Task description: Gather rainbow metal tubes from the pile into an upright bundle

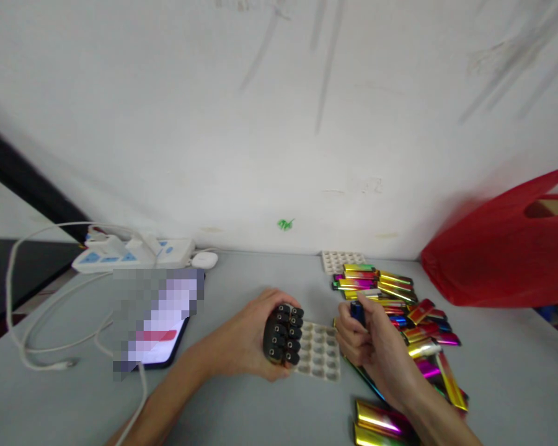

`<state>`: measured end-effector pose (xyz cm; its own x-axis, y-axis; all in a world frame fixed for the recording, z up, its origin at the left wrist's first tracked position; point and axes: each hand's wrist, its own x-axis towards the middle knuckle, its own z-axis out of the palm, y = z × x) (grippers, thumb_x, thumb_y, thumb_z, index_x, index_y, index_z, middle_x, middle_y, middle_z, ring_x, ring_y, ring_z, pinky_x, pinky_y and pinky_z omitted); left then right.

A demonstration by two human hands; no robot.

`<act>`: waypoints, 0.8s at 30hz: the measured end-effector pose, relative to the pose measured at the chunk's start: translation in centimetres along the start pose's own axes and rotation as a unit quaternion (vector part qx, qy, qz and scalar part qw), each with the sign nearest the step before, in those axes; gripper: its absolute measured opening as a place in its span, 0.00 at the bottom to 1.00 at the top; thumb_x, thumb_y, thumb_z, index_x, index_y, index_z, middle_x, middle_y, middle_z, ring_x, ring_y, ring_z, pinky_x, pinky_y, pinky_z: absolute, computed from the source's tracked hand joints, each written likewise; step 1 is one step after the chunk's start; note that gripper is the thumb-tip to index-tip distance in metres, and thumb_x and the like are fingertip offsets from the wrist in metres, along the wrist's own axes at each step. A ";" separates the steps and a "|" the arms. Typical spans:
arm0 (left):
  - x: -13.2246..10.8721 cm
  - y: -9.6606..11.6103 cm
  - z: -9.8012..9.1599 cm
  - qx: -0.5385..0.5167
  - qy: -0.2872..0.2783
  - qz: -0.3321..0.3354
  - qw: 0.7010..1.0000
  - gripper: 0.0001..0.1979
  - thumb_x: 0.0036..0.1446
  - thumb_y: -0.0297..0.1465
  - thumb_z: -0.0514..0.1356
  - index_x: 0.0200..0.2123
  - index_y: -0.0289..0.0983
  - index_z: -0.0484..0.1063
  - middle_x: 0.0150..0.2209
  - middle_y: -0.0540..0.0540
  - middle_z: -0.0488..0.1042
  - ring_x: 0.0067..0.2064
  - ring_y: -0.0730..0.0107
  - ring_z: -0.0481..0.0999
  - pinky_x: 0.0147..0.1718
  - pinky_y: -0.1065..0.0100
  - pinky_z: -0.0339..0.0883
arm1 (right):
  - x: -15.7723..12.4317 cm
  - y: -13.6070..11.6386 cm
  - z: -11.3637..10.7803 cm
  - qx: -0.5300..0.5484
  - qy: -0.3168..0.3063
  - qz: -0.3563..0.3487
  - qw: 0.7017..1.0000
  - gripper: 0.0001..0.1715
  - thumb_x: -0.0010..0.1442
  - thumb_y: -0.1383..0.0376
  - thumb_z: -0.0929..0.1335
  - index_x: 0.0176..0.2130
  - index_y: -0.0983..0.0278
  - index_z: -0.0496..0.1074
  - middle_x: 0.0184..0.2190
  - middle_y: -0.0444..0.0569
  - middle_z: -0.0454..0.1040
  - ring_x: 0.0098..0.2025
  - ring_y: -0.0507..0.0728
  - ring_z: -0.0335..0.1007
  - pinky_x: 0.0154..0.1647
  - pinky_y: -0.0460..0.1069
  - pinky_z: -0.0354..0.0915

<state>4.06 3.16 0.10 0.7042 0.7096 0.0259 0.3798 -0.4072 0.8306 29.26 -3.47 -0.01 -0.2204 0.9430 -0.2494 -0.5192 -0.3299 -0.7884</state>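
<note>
Tabletop (265, 415) beneath, left hand (254, 334) encircles black-topped bundle (284, 334), right hand (371, 337) grips dark piece (357, 312).

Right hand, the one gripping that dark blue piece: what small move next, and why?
Probably carry the dark blue piece toward the left hand: the right hand grips it, while the left holds a bunch of black-tipped pieces.

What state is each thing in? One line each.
Left hand: closed around black-topped bundle
Right hand: closed on dark blue piece
Phone: face up, screen lit
Power strip: plugs in
Cable connector: loose, unplugged
Metallic pieces: scattered, some overlapping
Near tray: flat, partly hidden
Far tray: flat
Red bag: upright, partly out of frame
</note>
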 end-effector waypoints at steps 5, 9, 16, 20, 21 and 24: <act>0.0 0.1 0.0 0.002 -0.006 0.001 1.000 0.39 0.38 0.30 0.79 0.55 0.42 0.73 0.52 0.46 0.77 0.56 0.50 0.78 0.61 0.55 0.72 | -0.1 -0.2 -0.1 0.019 -0.011 0.005 1.000 0.38 0.64 0.36 0.73 0.25 0.59 0.57 0.21 0.32 0.42 0.22 0.48 0.30 0.20 0.47 0.35; 0.1 0.2 0.0 0.005 -0.004 0.003 1.000 0.38 0.37 0.29 0.80 0.54 0.42 0.73 0.51 0.47 0.76 0.54 0.50 0.77 0.59 0.56 0.72 | -0.4 -0.3 0.0 0.024 -0.009 0.007 1.000 0.37 0.65 0.37 0.73 0.25 0.59 0.58 0.21 0.32 0.42 0.22 0.48 0.30 0.21 0.47 0.36; 0.2 0.4 -0.2 -0.002 -0.024 0.008 1.000 0.34 0.36 0.28 0.79 0.49 0.40 0.74 0.48 0.48 0.74 0.54 0.51 0.76 0.59 0.57 0.71 | -0.4 -0.5 0.1 0.028 -0.020 0.010 0.999 0.36 0.65 0.38 0.74 0.25 0.59 0.59 0.21 0.33 0.43 0.22 0.49 0.30 0.21 0.48 0.36; 0.3 0.6 -0.3 -0.002 -0.033 0.015 0.999 0.30 0.36 0.27 0.79 0.44 0.39 0.74 0.46 0.48 0.72 0.52 0.53 0.75 0.59 0.58 0.70 | -0.3 -0.4 0.0 0.029 -0.025 0.003 0.999 0.36 0.65 0.38 0.73 0.25 0.59 0.59 0.21 0.33 0.43 0.22 0.49 0.30 0.21 0.47 0.36; 0.3 0.6 -0.3 -0.001 -0.031 0.016 0.999 0.30 0.36 0.27 0.79 0.44 0.39 0.74 0.46 0.48 0.72 0.52 0.53 0.75 0.59 0.58 0.70 | -0.3 -0.3 0.0 0.029 -0.023 0.002 0.999 0.36 0.65 0.38 0.73 0.25 0.59 0.59 0.21 0.33 0.43 0.22 0.49 0.30 0.21 0.47 0.36; 0.3 0.7 -0.2 0.003 -0.029 0.016 0.999 0.27 0.38 0.28 0.78 0.43 0.39 0.73 0.45 0.48 0.72 0.51 0.53 0.75 0.58 0.58 0.70 | -0.3 -0.4 0.0 0.021 -0.015 0.000 1.000 0.36 0.66 0.39 0.72 0.25 0.59 0.58 0.21 0.33 0.43 0.22 0.49 0.31 0.20 0.47 0.36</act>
<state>4.44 3.24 0.79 0.7499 0.6612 0.0198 0.3604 -0.4335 0.8260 29.54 -3.63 0.33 -0.2449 0.9417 -0.2307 -0.5540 -0.3312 -0.7638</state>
